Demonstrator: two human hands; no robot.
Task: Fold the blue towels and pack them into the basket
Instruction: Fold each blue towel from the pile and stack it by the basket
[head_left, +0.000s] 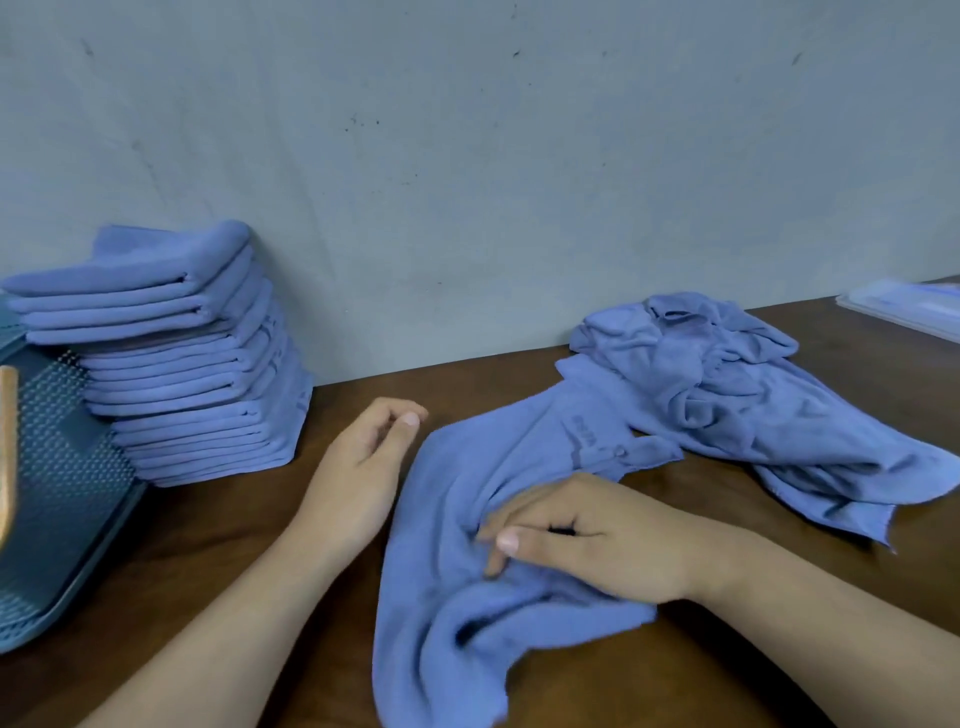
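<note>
A crumpled blue towel (467, 519) lies across the middle of the brown table. My right hand (582, 530) rests on it with fingers gathered into the cloth, pinching a fold. My left hand (363, 457) hovers just left of the towel's upper edge, fingers loosely curled and holding nothing. A heap of unfolded blue towels (727, 395) sits at the back right, touching the towel under my hand. A tall stack of folded blue towels (187, 358) leans against the wall at the left. The teal perforated basket (57, 467) with a wooden handle stands at the far left edge.
The brown wooden table (249, 545) runs up to a grey wall (467, 156). A flat clear plastic lid or tray (904, 306) lies at the far right back corner.
</note>
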